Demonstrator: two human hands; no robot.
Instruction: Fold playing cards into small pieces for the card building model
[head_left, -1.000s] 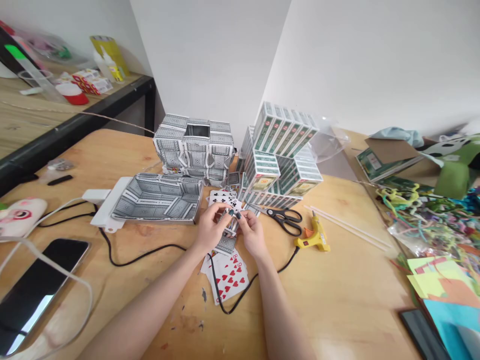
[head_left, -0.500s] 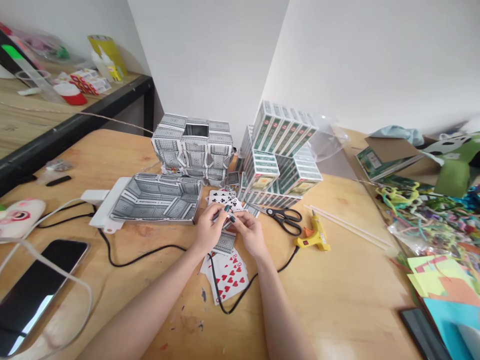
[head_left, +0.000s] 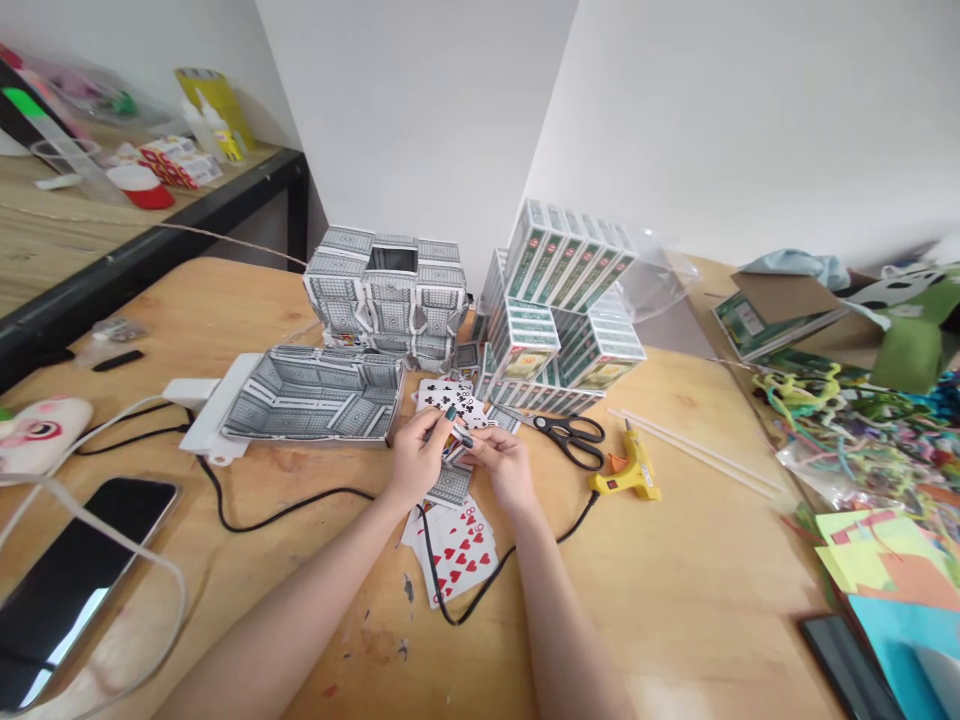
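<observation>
My left hand (head_left: 418, 455) and my right hand (head_left: 506, 462) meet at mid-table, fingers closed on a small playing card (head_left: 454, 446) that looks folded; the fingers hide much of it. Beneath them lies a grey-patterned card (head_left: 450, 486), face down. Nearer to me are spread heart cards (head_left: 459, 555), with a black cord looped across them. Just beyond my fingers lie club cards (head_left: 442, 398). To the left stands an open tray made of cards (head_left: 315, 432), and behind it a block built of cards (head_left: 390, 300).
Stacked card boxes (head_left: 559, 270) stand at the back right. Black-handled scissors (head_left: 574, 440), a yellow glue gun (head_left: 631, 468) and clear glue sticks (head_left: 697, 455) lie to the right. A phone (head_left: 82, 590) and white cable are at the left; coloured papers (head_left: 892, 570) lie far right.
My fingers have shifted slightly around the small card, and the right hand has turned a little. More of the card's face shows between them. Everything else stays where it was.
</observation>
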